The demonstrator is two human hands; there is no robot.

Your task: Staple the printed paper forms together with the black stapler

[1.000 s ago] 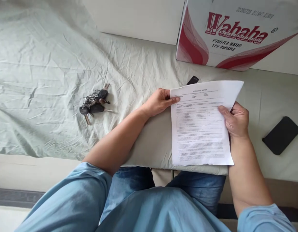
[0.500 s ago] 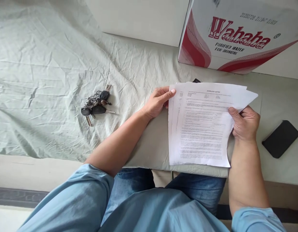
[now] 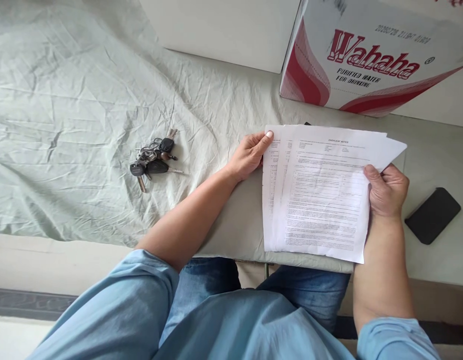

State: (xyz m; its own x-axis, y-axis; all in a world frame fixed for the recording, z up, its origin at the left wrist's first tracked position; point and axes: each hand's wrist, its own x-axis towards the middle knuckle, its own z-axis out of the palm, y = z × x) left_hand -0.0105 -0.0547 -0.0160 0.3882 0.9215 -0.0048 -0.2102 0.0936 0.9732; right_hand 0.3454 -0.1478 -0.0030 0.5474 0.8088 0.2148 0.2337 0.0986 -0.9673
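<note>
Sheets of thin white paper with dense black print [image 3: 323, 200] are over the near part of a table with wrinkled pale green cloth [image 3: 104, 125], between both hands; whether they touch it, I cannot tell. The left hand [image 3: 251, 154] pinches their far left corner, and the right hand [image 3: 389, 190] grips their right edge, thumbs on top, other fingers partly hidden behind. This two-sided hold probably keeps them spread without slipping. They overlap in steps, the top one headed "OVERLEAF NOTES", its edges slightly curled. A small black object [image 3: 307, 123] peeps out behind. Farther stands a white and red cardboard box [image 3: 366, 75]; a bunch of metal keys with black heads [image 3: 154, 162] lies left, a flat black rectangular object [image 3: 433, 215] right, perhaps aside to leave space.
</note>
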